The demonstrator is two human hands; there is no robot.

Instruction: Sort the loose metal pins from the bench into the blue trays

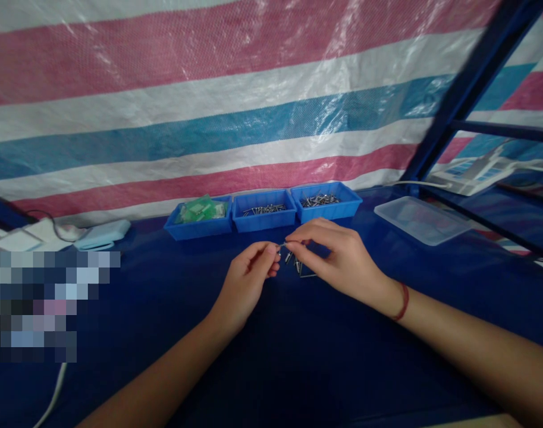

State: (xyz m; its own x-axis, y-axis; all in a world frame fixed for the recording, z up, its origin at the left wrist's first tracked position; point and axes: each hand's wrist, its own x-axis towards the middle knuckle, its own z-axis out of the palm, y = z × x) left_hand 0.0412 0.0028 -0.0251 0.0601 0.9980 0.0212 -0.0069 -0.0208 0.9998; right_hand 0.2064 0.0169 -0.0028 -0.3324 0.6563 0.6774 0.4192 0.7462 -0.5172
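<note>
My left hand is pinched closed on a small, shiny metal part in front of me, above the blue tabletop. From the other side, the thumb and fingertips of my right hand close on the same part. It is too small for me to tell its exact kind. Several slim metal pieces show just below my right fingers, partly hidden by them. Beside these lies a thin dark L-shaped rod, which looks like a hex key.
Three blue bins stand along the back: one with green packets, two with loose metal pieces. A translucent lid lies right of them. A light-blue case sits left, near a white cable. A blue frame post rises right.
</note>
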